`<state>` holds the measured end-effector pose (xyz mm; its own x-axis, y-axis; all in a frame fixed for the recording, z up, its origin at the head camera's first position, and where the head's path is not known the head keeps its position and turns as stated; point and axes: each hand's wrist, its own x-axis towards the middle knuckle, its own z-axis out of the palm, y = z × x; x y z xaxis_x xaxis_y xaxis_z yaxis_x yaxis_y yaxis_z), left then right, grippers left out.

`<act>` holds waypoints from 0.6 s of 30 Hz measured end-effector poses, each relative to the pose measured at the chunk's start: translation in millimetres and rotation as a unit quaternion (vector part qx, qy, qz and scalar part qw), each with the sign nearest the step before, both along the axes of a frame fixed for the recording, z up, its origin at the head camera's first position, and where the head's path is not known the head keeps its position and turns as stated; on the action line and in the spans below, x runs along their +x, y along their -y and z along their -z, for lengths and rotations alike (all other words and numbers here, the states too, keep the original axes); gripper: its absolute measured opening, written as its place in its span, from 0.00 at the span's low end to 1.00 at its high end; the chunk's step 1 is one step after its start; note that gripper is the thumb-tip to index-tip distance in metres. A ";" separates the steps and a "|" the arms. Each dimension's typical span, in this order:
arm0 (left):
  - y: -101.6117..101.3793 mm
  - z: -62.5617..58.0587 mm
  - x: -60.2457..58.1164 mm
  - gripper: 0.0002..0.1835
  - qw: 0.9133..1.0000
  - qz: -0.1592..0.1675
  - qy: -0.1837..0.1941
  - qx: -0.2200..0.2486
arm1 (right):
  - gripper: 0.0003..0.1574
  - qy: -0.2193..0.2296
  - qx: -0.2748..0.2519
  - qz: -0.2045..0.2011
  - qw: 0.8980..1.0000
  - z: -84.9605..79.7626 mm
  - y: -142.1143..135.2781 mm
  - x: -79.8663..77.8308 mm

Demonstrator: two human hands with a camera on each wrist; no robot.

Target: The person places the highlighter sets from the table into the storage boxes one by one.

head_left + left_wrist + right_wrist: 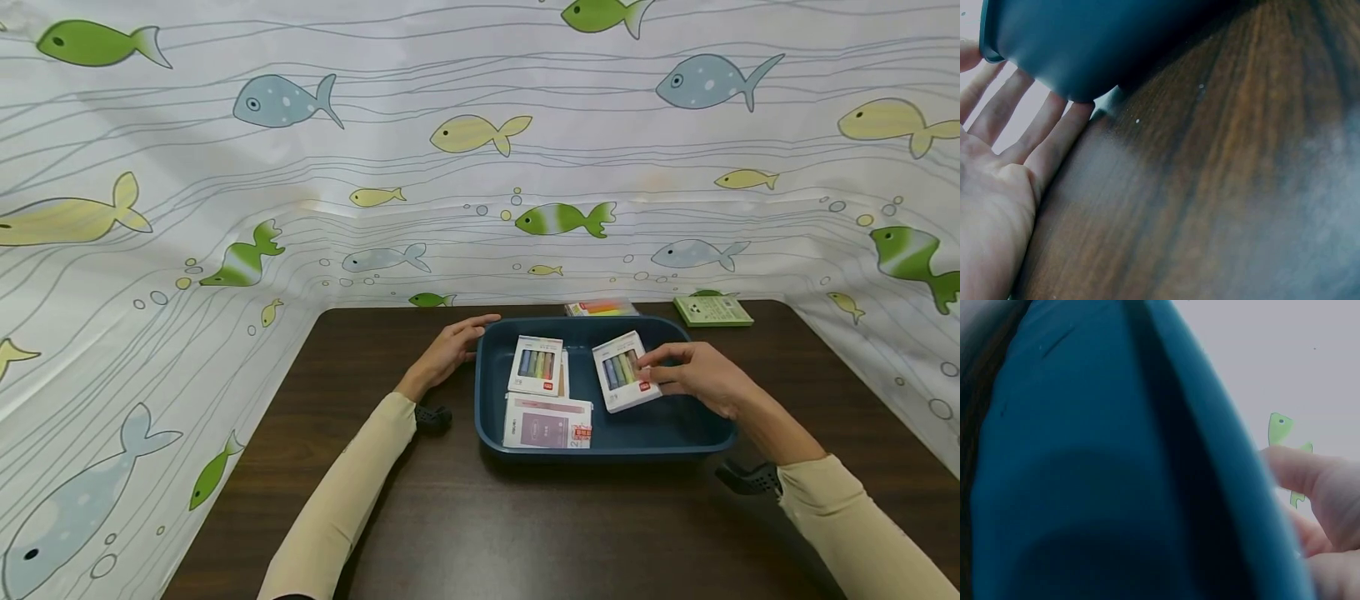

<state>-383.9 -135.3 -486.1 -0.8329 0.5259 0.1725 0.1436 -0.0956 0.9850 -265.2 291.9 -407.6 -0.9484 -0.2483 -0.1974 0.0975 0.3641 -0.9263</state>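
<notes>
A blue plastic bin (607, 451) stands on the dark wooden table. My right hand (701, 375) reaches into it and pinches the right edge of a white box of coloured sticks (620, 372), which is tilted and shows the sticks through a window. At the bin's left side, my left hand (450, 350) rests with its fingers extended against the wall, the palm showing in the left wrist view. A similar windowed box (536, 365) lies inside at the left, over another pale box, with a pink-and-white pack (547, 422) in front. In the right wrist view, the bin wall hides part of my right hand.
Behind the bin lies a clear pack of bright coloured pieces (602, 307). A green pack (712, 311) sits near the table's back right corner. White fish-patterned sheeting (480, 179) rises behind and at both sides of the table.
</notes>
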 end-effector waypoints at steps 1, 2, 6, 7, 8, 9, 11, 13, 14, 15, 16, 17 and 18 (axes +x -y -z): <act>0.2 -0.3 0.0 0.22 1.000 0.001 0.000 0.000 | 0.31 0.002 0.003 -0.006 1.000 -0.3 0.4 0.2; 0.2 -0.5 0.1 0.22 1.000 0.001 0.000 0.001 | 0.31 0.006 0.004 -0.017 1.000 -0.7 0.6 0.3; 0.2 -2.0 0.1 0.22 1.000 0.003 -0.001 0.002 | 0.31 0.007 0.033 -0.066 0.997 -6.8 -1.2 2.3; 0.0 -2.2 -0.1 0.22 1.000 0.004 -0.001 0.002 | 0.32 0.003 0.044 -0.076 0.996 -9.3 -2.3 3.2; -0.1 -2.4 -0.2 0.22 1.000 0.004 -0.001 0.002 | 0.32 0.000 0.050 -0.084 0.995 -12.1 -3.3 4.0; -0.2 -2.7 -0.4 0.22 1.000 0.004 -0.001 0.002 | 0.33 -0.008 0.058 -0.085 0.995 -15.2 -4.8 5.0; -0.3 -2.6 -0.3 0.22 1.000 0.004 0.000 0.003 | 0.34 -0.023 0.061 -0.083 0.994 -20.7 -7.6 6.8; -0.3 -2.2 0.0 0.22 1.000 0.003 0.001 0.003 | 0.34 -0.040 0.052 -0.079 0.995 -25.6 -10.3 8.3; -0.2 -1.9 0.3 0.22 1.000 0.002 0.002 0.003 | 0.34 -0.050 0.047 -0.076 0.995 -27.3 -11.6 8.8; -0.2 -1.4 0.6 0.22 1.000 0.001 0.002 0.003 | 0.33 -0.060 0.043 -0.070 0.995 -28.7 -13.1 9.0; -0.2 -0.8 0.9 0.22 1.000 0.000 0.002 0.002 | 0.33 -0.068 0.040 -0.065 0.995 -29.5 -14.3 9.1; -0.3 -0.5 1.2 0.22 1.000 -0.001 0.002 0.002 | 0.33 -0.076 0.039 -0.060 0.995 -30.0 -15.5 9.1; -0.4 0.0 1.1 0.23 1.000 -0.001 0.003 0.001 | 0.33 -0.083 0.039 -0.056 0.994 -30.0 -16.4 9.1</act>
